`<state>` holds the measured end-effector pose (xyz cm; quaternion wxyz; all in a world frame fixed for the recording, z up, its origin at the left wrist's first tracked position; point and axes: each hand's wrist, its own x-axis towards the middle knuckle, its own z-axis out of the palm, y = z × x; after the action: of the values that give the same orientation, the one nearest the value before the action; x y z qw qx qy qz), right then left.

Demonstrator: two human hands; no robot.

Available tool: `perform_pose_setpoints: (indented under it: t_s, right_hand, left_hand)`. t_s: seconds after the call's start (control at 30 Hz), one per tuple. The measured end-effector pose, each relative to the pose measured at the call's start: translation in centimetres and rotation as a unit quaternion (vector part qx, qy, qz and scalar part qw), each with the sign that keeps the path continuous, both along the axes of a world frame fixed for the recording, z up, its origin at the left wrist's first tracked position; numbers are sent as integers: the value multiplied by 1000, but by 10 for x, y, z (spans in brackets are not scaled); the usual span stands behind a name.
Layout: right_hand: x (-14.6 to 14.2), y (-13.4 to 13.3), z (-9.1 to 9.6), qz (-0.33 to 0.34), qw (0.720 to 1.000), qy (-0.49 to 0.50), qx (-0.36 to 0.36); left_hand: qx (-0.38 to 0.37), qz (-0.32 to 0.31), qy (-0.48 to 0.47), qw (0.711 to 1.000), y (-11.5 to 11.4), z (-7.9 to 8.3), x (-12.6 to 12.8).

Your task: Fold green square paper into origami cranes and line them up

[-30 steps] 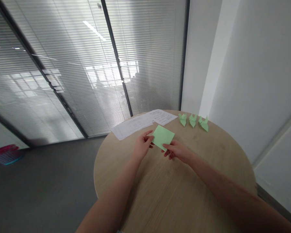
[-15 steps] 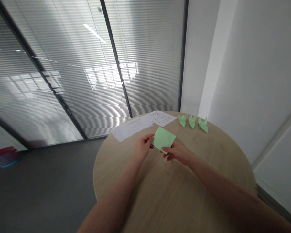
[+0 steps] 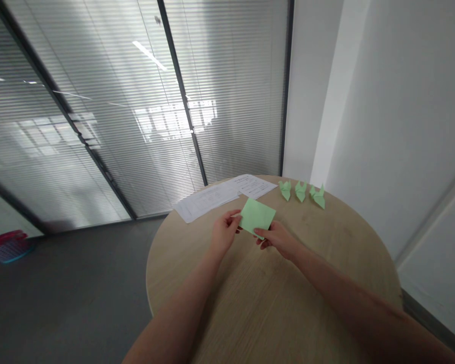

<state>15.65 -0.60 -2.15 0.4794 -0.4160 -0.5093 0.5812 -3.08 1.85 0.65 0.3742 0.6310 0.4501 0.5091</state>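
Observation:
A square sheet of light green paper (image 3: 257, 215) is held just above the round wooden table (image 3: 326, 253), near its far middle. My left hand (image 3: 223, 233) pinches the sheet's left corner between thumb and fingers. My right hand (image 3: 277, 238) pinches its near corner, fingers curled under the paper. Both forearms reach in from the bottom of the view.
Three folded green paper figures (image 3: 301, 191) stand in a row at the table's far right edge. White printed sheets (image 3: 222, 194) lie at the far left edge. A glass wall with blinds is behind; a white wall is on the right. A pink basket (image 3: 5, 246) sits on the grey floor.
Both hands have drawn a little closer together on the green sheet, and the sheet has shifted slightly. The rest is unchanged.

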Motion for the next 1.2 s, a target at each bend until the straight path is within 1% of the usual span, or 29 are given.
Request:
perform_pose_setpoints:
  t_s: [0.23, 0.6, 0.77, 0.9, 1.2]
  right_hand:
    - [2, 4, 0, -28, 1000, 8, 2]
    - [2, 7, -3, -43, 999, 9, 25]
    - [3, 7, -4, -51, 998, 14, 27]
    - [4, 7, -5, -59, 998, 17, 30]
    - [1, 3, -2, -46, 998, 26, 21]
  left_hand:
    - [10, 6, -4, 1000, 1, -2, -2]
    - [58, 32, 13, 998, -5, 1, -2]
    - [57, 12, 22, 998, -5, 1, -2]
    - [56, 13, 18, 998, -5, 0, -1]
    - [34, 19, -34, 999, -4, 1, 1]
